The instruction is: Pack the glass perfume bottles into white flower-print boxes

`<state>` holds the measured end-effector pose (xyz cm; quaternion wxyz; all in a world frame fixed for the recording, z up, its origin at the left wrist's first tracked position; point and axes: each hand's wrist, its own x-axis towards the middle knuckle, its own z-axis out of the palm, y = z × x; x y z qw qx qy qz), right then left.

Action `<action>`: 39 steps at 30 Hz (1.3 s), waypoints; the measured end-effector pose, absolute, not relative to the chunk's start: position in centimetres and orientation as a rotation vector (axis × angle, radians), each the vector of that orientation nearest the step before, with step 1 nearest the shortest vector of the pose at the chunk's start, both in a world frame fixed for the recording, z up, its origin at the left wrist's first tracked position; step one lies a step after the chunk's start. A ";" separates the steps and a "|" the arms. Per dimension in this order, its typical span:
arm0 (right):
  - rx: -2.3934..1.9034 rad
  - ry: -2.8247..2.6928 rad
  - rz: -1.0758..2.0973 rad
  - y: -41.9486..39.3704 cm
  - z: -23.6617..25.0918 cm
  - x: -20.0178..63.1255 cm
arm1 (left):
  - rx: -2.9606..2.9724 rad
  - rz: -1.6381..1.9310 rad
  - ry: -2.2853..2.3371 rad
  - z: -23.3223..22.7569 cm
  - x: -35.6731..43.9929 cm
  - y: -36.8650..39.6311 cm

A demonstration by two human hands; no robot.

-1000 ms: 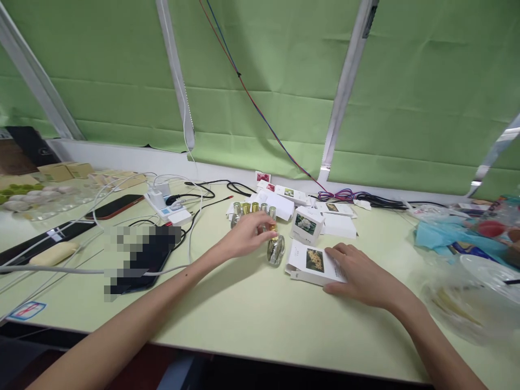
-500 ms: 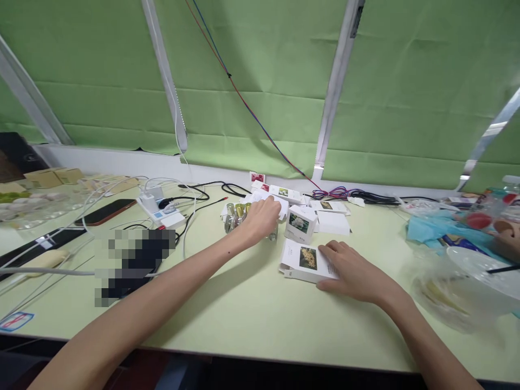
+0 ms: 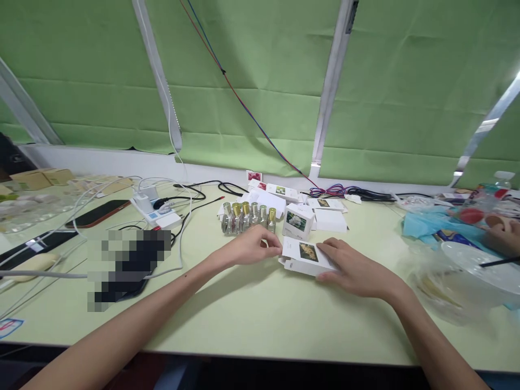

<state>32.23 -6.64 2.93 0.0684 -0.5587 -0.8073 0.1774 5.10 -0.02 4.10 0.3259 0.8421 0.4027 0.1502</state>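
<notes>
A flat white carton with a yellow flower picture lies on the pale green table. My right hand rests on its right end and grips it. My left hand touches the carton's left end with its fingertips and holds nothing else. Just behind my left hand stands a row of several small glass bottles with gold caps. A white cube box with a white flower picture stands to the right of the row.
More white cartons lie at the back by the cables. A power strip, phones and cords sit to the left. Clear plastic bags and a blue cloth lie to the right, near another person's hand.
My left hand set a bottle into the row at the back, let go, then drew back to the carton's left end. My right hand stayed on the carton.
</notes>
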 end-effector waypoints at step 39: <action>-1.606 -1.900 0.407 -8.0 6.8 35.2 | 1.767 1.309 1.180 11.7 1.3 -3.9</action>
